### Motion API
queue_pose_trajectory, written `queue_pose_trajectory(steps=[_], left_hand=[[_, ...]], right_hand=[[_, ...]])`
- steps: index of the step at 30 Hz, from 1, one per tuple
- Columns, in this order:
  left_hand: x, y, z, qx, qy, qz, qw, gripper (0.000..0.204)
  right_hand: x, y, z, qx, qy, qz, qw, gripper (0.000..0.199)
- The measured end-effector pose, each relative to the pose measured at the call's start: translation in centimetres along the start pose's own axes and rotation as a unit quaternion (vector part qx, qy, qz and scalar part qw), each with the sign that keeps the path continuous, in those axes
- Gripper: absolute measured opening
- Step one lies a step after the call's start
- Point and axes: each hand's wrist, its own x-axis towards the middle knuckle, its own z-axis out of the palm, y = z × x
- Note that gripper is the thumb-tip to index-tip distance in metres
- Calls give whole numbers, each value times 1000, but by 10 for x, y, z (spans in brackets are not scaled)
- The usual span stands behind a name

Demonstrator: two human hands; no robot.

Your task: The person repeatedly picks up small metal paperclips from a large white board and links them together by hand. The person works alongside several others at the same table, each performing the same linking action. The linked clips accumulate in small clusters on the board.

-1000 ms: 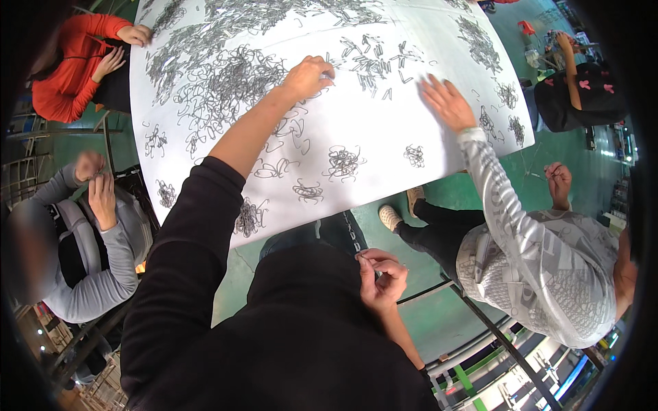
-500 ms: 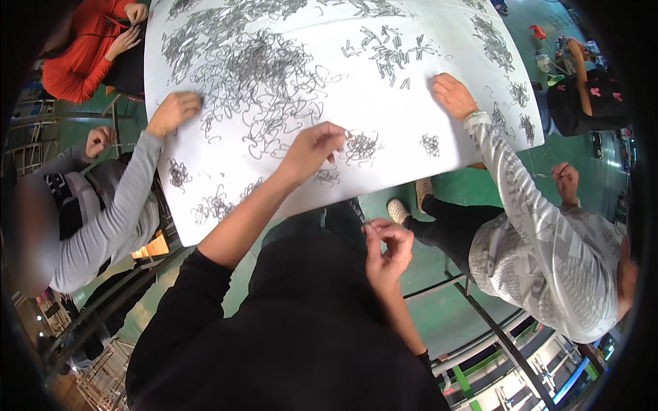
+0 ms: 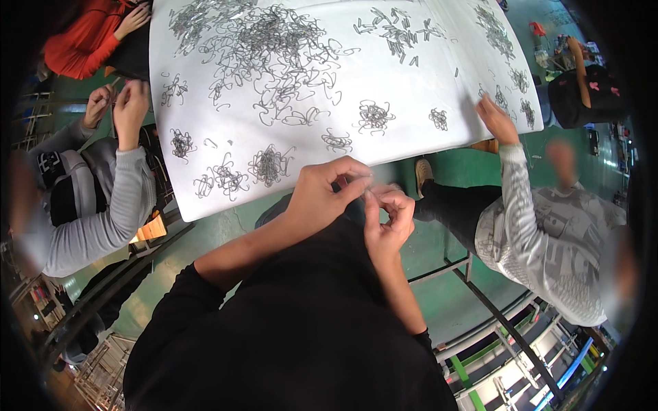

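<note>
The small wire piece (image 3: 368,190) sits pinched between your two hands, just off the near edge of the white table (image 3: 411,103), above your lap. It is too small to make out in full, but it looks like the same thin bent metal as the loose wire clips (image 3: 274,48) heaped at the far middle of the table. Judge it as very light, springy and a little slick, so it could flick away if you squeeze unevenly; hold it by its straight legs, close to the bend, with fingertip pads rather than nails. Your left hand (image 3: 325,195) is nearly closed, thumb and forefinger meeting on the piece; your right hand (image 3: 388,219) is curled tight as well, its fingertips touching the same spot. On the table just beyond your hands lie small tangled bundles of clips (image 3: 269,164), set apart from one another. To your right, a person in a patterned grey sweater rests a hand (image 3: 497,120) on the table's edge. To your left, a person in a grey sleeve holds both hands (image 3: 130,103) raised together, and farther off sits someone in a red top (image 3: 82,41).
</note>
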Motion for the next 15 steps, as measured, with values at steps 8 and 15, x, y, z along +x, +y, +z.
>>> queue_pose_trajectory(steps=[8,15], left_hand=[[-9,-7,-3,79,47,116,989,11],[-10,-12,-9,106,42,154,982,13]], right_hand=[[18,2,-2,-36,-8,-35,999,20],[163,83,67,-126,-144,-14,981,9]])
